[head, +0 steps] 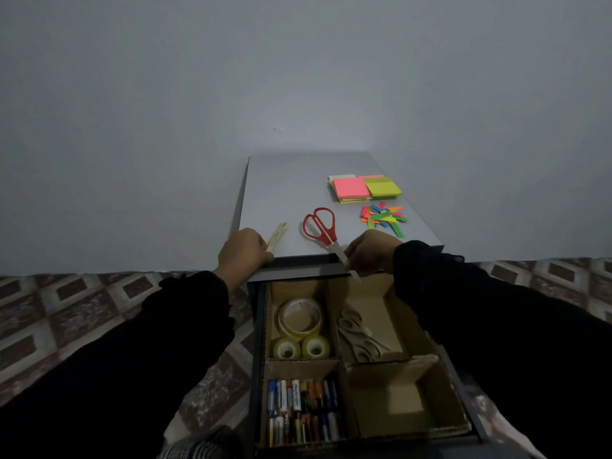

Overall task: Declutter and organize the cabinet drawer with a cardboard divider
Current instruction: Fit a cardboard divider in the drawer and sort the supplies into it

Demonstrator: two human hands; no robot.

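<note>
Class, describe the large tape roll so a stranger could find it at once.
Start at the open drawer with its cardboard divider. In the far left compartment lies the large tape roll, clear, flat on its side. It is far wider than the two small rolls just in front of it.

It looked like a room in a home, dimly lit; a small grey cabinet [281,193] stood against a bare pale wall [298,77], and the floor [66,309] beside it wore a brown and cream diamond pattern, carpet or tile, hard to tell; household stationery pointed the same way: sticky notes [364,188] and red scissors [319,226] on top, tape rolls [299,318] and batteries [303,409] in the open drawer [256,359].
</note>
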